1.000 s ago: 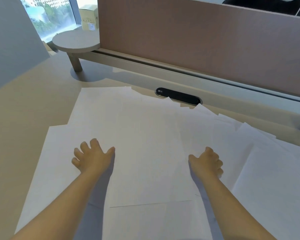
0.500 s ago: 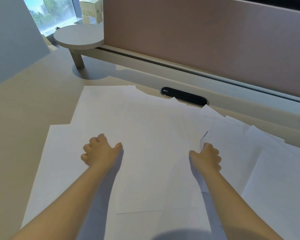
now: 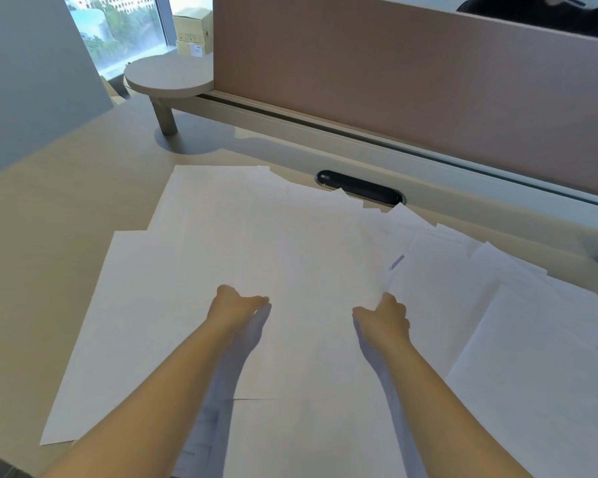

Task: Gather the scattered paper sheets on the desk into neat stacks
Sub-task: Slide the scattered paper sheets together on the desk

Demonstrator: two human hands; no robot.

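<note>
White paper sheets [image 3: 301, 257] lie fanned across the pale table [image 3: 49, 208], overlapping at loose angles, all blank or nearly so. Taking the central sheet [image 3: 290, 322] as the landmark: left of it a large sheet [image 3: 125, 326] slants toward the near table edge, its lower left corner close to that edge. Behind the central sheet several more poke out, their far corners reaching the black cable slot [image 3: 359, 187] set in the table. Right of it a looser spread [image 3: 532, 339] runs off toward the right side of the view, with one edge lifted — a thin shadow shows beneath it.

The left hand [image 3: 233, 303] sits at the central sheet's left edge, fingers curled under and thumb pointing right over the paper; it seems to pinch that edge, though the fingertips are hidden and the grip cannot be confirmed. The right hand [image 3: 385, 315] sits at the sheet's right edge, thumb pointing left along the paper and fingers tucked down at the margin — again the grip looks closed on the sheet, not plainly seen. The central sheet spans the gap between both hands, its near end lying flat between the forearms.

Far beyond the sheets stand a brown divider panel [image 3: 411, 81] and, to its left, a round shelf [image 3: 168, 79] on a short post.
</note>
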